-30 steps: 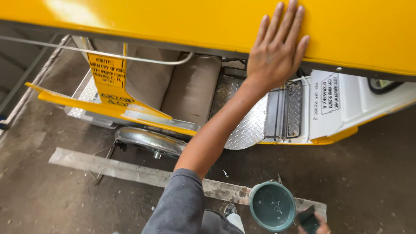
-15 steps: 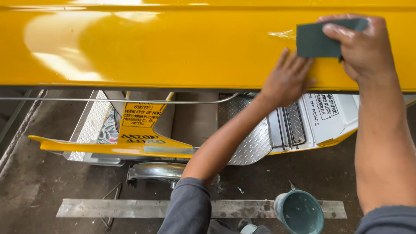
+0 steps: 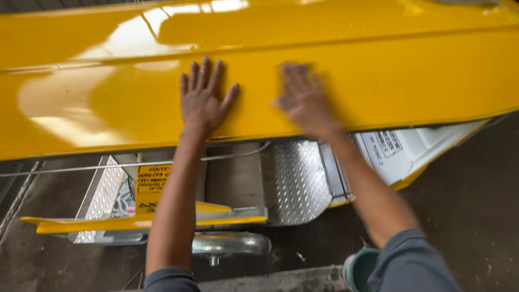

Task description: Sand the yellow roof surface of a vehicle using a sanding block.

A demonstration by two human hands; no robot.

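Note:
A glossy yellow vehicle panel fills the upper half of the head view. My left hand lies flat on it, fingers spread, holding nothing. To its right my right hand is blurred with motion and presses on the same panel. A dark green pad shows only as a sliver at its fingertips; the rest is hidden under the palm. The two hands are about a hand's width apart.
Below the panel are diamond-plate metal steps, a yellow label plate, a yellow lower rail, a chrome part and a white panel. A teal cup sits by my right sleeve, above the dark floor.
My right hand has slid left and down along the yellow panel with the green pad. My left hand has moved further up the panel and lies flat.

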